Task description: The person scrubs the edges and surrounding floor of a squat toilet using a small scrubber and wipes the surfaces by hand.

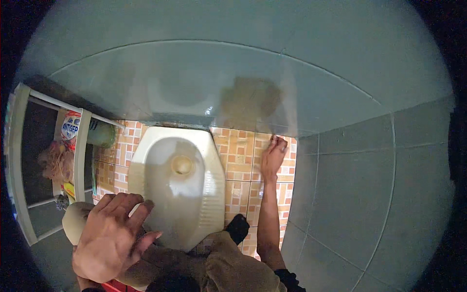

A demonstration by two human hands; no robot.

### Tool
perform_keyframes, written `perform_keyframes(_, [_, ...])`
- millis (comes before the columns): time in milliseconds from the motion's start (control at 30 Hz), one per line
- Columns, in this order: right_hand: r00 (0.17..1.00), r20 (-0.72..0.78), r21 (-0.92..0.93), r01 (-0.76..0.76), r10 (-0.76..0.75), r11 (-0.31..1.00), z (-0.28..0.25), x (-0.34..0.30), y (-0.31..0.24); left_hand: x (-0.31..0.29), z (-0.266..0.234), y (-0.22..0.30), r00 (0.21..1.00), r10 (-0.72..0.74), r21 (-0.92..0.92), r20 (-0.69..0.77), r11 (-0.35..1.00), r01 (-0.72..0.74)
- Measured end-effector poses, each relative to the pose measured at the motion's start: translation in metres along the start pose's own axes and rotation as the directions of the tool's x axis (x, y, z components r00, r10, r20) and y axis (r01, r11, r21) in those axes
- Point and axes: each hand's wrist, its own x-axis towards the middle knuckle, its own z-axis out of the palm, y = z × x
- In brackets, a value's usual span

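Squat toilet [180, 202] on floor [238, 163], centre; rack [84, 126] left, far wall [180, 92] behind, side wall [350, 194] right. Right hand [274, 155]: between toilet and side wall, near far wall. Left hand [114, 233]: toilet's near-left side.

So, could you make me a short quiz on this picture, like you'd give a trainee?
1. Which is nearer the grey far wall: the left hand or the right hand?
2. True or false: in this view, the squat toilet lies between the shelf rack and the right hand.
3. The floor tiles are: A) plain black; B) orange, tan and white patterned; C) blue striped?

Key: 1. the right hand; 2. true; 3. B.
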Motion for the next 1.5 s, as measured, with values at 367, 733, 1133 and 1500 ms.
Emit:
perform_keyframes(367, [0.959, 0.231, 0.109, 0.140, -0.162, 0.984, 0.074, -0.046, -0.102, 0.001, 0.000, 0.003, 0.999, 0.032, 0.022, 0.006, 0.999, -0.032])
perform_keyframes(733, [0.939, -0.038, -0.153, 0.331, -0.341, 0.931, 0.035, -0.018, -0.005, 0.000, 0.000, 0.001, 0.999, 0.038, 0.012, -0.005, 0.999, -0.038])
perform_keyframes(1133, [0.931, -0.144, -0.115, 0.321, -0.335, 0.940, 0.003, -0.014, 0.016, 0.001, 0.000, 0.001, 0.998, 0.057, 0.020, -0.009, 0.998, -0.057])
perform_keyframes(1500, [0.863, 0.285, 0.023, 0.428, -0.416, 0.903, 0.069, -0.053, -0.087, 0.000, -0.001, 0.001, 0.998, 0.063, 0.018, -0.007, 0.998, -0.063])
